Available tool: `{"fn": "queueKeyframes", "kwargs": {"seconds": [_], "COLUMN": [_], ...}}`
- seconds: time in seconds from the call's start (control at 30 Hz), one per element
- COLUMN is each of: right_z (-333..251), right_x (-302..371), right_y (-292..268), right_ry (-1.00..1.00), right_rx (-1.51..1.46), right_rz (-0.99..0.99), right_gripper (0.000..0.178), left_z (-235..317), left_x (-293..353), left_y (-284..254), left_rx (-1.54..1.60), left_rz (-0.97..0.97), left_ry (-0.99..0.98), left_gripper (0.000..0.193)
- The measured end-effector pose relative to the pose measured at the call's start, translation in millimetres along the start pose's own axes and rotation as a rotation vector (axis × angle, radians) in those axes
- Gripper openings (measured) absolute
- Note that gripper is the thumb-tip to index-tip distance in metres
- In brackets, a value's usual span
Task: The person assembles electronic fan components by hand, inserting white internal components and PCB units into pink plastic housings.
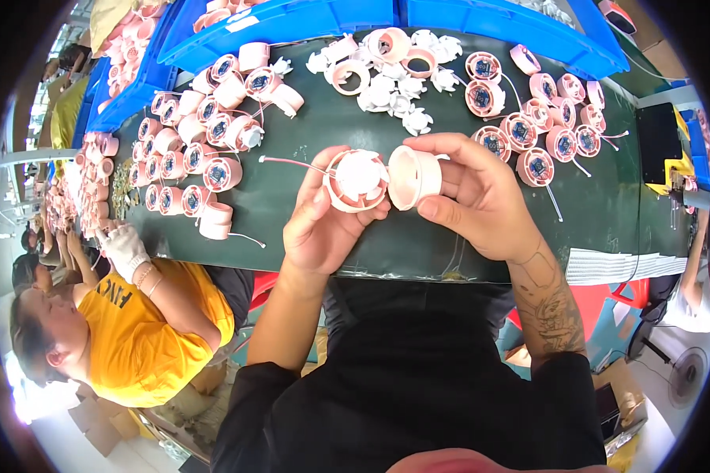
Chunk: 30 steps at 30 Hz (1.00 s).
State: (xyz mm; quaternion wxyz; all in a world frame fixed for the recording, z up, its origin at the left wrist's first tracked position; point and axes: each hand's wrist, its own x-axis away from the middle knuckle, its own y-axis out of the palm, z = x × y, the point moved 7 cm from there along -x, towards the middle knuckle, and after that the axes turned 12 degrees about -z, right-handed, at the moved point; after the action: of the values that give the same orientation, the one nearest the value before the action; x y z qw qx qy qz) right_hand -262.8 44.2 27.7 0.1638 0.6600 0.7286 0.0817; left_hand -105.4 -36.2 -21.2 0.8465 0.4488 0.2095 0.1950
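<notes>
Our left hand [323,225] half-curled, cradling a pink round housing [359,180], wire [292,162] toward nine o'clock, our right hand [481,197] part-spread, gripping a pink collar [427,175] at the housing's three o'clock, forearms [292,315] slanting from seven and five o'clock.

The green table [272,193] bears pink housings [222,173] and white pieces [416,121].

Saw blue bins [315,20] along the far edge of a dark green table [292,140], white sheets [619,266] at its near right edge. Noticed a co-worker in a yellow shirt [146,335] at the left, a red seat [590,306] and, farther right, a grey fan [690,372].
</notes>
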Motion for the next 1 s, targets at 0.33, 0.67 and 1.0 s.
{"fn": "queueKeyframes", "kwargs": {"seconds": [0.33, 0.67, 1.0], "right_z": [5, 4, -12], "right_x": [8, 13, 7], "right_y": [-8, -14, -8], "right_ry": [-0.014, 0.007, -0.080], "right_rx": [-0.135, -0.133, 0.396], "right_rz": [0.012, 0.041, 0.044], "right_gripper": [0.046, 0.046, 0.049], "left_z": [2, -3, 1], "left_x": [3, 4, -8], "left_y": [8, 8, 35], "left_rx": [-0.312, -0.289, -0.774], "left_rz": [0.031, 0.041, 0.005], "left_ry": [0.018, 0.014, -0.005], "left_gripper": [0.075, 0.078, 0.063]}}
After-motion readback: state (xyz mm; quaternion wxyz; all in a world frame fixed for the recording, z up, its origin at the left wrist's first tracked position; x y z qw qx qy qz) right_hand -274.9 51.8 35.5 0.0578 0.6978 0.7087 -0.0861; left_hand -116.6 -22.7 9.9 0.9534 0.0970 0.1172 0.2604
